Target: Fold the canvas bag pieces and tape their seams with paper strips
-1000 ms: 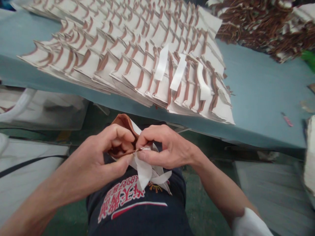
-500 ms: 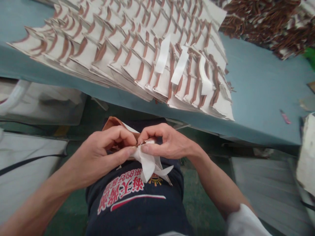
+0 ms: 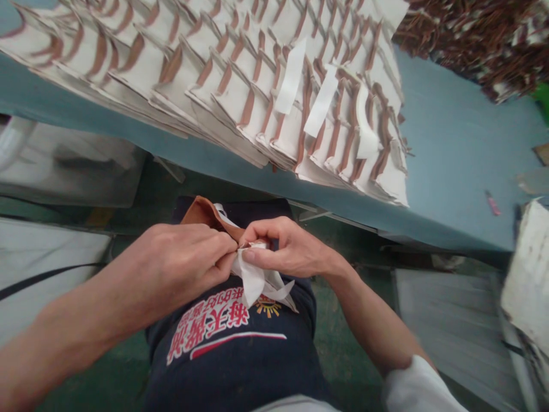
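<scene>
My right hand [image 3: 291, 247] pinches a brown and white piece, which looks like leather with a white backing [image 3: 203, 210], between thumb and fingers in front of my body. White strips [image 3: 254, 281] hang down below that thumb. Close against it, my left hand [image 3: 184, 257] is closed, its fingertips at the same edge of the piece; the back of the hand covers much of the work. A dark apron [image 3: 240, 372] with red and white lettering lies behind both hands.
Ahead stands a blue-topped table [image 3: 446, 149] bearing overlapping rows of white pieces with brown edges [image 3: 231, 109]. Three white strips [image 3: 321, 102] lie across them. A brown scrap-like heap [image 3: 480, 40] is at the far right, with a small pink object [image 3: 493, 203] nearer.
My left hand has turned over, its back now facing up and its fingers curled in tighter. The right hand keeps its pinch. The view has shifted slightly.
</scene>
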A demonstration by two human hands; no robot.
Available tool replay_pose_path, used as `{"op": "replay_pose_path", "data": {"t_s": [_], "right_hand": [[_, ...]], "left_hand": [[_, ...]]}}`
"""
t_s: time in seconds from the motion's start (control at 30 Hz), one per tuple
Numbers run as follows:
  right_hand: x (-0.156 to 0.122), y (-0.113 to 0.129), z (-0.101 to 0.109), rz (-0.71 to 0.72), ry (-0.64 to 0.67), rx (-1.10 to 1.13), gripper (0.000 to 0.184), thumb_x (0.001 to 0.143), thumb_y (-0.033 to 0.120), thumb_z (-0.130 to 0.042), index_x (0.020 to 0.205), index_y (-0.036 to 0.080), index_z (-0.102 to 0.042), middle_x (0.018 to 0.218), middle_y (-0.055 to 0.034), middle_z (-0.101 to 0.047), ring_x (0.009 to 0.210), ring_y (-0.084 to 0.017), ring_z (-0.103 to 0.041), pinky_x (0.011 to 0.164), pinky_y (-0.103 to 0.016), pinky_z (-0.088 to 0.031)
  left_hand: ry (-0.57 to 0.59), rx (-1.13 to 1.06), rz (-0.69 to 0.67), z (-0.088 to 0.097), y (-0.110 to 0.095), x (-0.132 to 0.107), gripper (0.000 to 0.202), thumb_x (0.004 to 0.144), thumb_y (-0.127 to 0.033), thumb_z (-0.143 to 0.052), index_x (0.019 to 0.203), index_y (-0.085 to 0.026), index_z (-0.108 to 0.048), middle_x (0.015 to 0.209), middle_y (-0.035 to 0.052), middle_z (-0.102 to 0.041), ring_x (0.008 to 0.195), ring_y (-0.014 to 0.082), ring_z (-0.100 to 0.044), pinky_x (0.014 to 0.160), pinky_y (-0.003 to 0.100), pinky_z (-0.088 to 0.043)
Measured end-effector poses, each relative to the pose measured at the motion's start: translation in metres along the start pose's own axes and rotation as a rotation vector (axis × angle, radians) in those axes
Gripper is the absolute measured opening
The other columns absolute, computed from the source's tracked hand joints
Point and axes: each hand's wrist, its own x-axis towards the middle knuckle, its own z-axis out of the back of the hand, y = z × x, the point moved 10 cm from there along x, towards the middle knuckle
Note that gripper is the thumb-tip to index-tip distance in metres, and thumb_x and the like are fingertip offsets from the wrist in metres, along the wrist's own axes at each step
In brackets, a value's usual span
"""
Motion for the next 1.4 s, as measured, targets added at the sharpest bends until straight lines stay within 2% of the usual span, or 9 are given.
{"op": "replay_pose_path", "data": {"t_s": [0.07, 0.1, 0.17, 0.3, 0.4, 0.77, 0.9, 1.17, 1.4], "right_hand": [[-0.001, 0.0, 0.0, 0.01, 0.0, -0.027, 0.029, 0.092, 0.043, -0.082, 0.091, 0.016, -0.071, 0.072, 0.006, -0.055, 0.063, -0.01, -0.043, 0.058, -0.023, -0.036], [-0.002, 0.001, 0.0, 0.02, -0.005, -0.053, 0.026, 0.093, 0.041, -0.079, 0.092, 0.017, -0.071, 0.072, 0.0059, -0.055, 0.064, -0.01, -0.043, 0.059, -0.023, -0.036], [-0.002, 0.004, 0.002, 0.045, -0.022, -0.132, 0.02, 0.094, 0.037, -0.075, 0.092, 0.018, -0.071, 0.073, 0.0054, -0.057, 0.067, -0.011, -0.046, 0.062, -0.023, -0.036], [0.0, 0.009, 0.004, 0.071, -0.021, -0.229, 0.019, 0.095, 0.036, -0.071, 0.093, 0.017, -0.071, 0.078, 0.0037, -0.061, 0.072, -0.012, -0.05, 0.066, -0.024, -0.037], [0.003, 0.01, 0.005, 0.082, 0.0, -0.228, 0.02, 0.096, 0.037, -0.07, 0.092, 0.017, -0.07, 0.077, 0.0041, -0.059, 0.072, -0.012, -0.049, 0.067, -0.025, -0.037], [0.0, 0.006, 0.004, 0.077, 0.001, -0.243, 0.012, 0.094, 0.029, -0.067, 0.089, 0.018, -0.068, 0.075, 0.0062, -0.057, 0.07, -0.011, -0.048, 0.069, -0.025, -0.039], [-0.001, 0.01, 0.004, 0.082, -0.035, -0.318, 0.01, 0.095, 0.025, -0.065, 0.089, 0.017, -0.069, 0.076, 0.0059, -0.059, 0.07, -0.011, -0.05, 0.07, -0.025, -0.039], [-0.006, 0.017, 0.003, -0.014, -0.125, -0.572, 0.007, 0.096, 0.015, -0.068, 0.092, 0.017, -0.073, 0.077, 0.0044, -0.065, 0.071, -0.011, -0.053, 0.071, -0.027, -0.035], [-0.006, 0.016, 0.004, -0.013, -0.109, -0.538, 0.007, 0.092, 0.015, -0.071, 0.097, 0.015, -0.077, 0.08, 0.0042, -0.067, 0.071, -0.011, -0.055, 0.072, -0.026, -0.037]], "left_hand": [[0.042, 0.034, -0.133, -0.006, -0.011, 0.001, 0.027, 0.099, -0.02, -0.055, 0.076, -0.026, -0.069, 0.069, -0.0031, -0.074, 0.06, 0.0158, -0.069, 0.061, 0.029, -0.046], [0.03, -0.001, -0.125, -0.007, -0.01, 0.002, 0.025, 0.096, -0.018, -0.057, 0.076, -0.025, -0.068, 0.067, -0.004, -0.072, 0.057, 0.0143, -0.066, 0.059, 0.028, -0.043], [0.003, -0.12, 0.006, -0.008, 0.005, 0.004, 0.02, 0.089, -0.02, -0.06, 0.071, -0.024, -0.067, 0.061, -0.0059, -0.068, 0.052, 0.0117, -0.059, 0.054, 0.026, -0.039], [0.006, -0.435, 0.343, -0.027, 0.036, -0.001, 0.019, 0.082, -0.033, -0.06, 0.066, -0.024, -0.066, 0.057, -0.0054, -0.062, 0.049, 0.012, -0.051, 0.047, 0.023, -0.037], [-0.012, -0.515, 0.413, -0.034, 0.038, -0.004, 0.021, 0.081, -0.038, -0.056, 0.067, -0.024, -0.062, 0.056, -0.0057, -0.057, 0.049, 0.0116, -0.046, 0.046, 0.022, -0.034], [0.046, -0.487, 0.314, -0.045, 0.033, -0.005, 0.026, 0.084, -0.041, -0.055, 0.071, -0.021, -0.065, 0.059, -0.0054, -0.058, 0.05, 0.0107, -0.048, 0.046, 0.021, -0.037], [0.056, -0.437, 0.285, -0.048, 0.031, -0.006, 0.028, 0.087, -0.039, -0.057, 0.069, -0.02, -0.066, 0.056, -0.0059, -0.057, 0.048, 0.0101, -0.047, 0.046, 0.022, -0.036], [-0.048, -0.291, 0.185, -0.042, 0.028, -0.008, 0.025, 0.09, -0.029, -0.057, 0.07, -0.02, -0.07, 0.054, -0.0068, -0.059, 0.046, 0.0087, -0.047, 0.05, 0.024, -0.033], [-0.142, -0.037, 0.071, -0.036, 0.011, -0.011, 0.026, 0.093, -0.022, -0.054, 0.073, -0.021, -0.071, 0.058, -0.0038, -0.069, 0.045, 0.0114, -0.059, 0.05, 0.026, -0.037]]}}
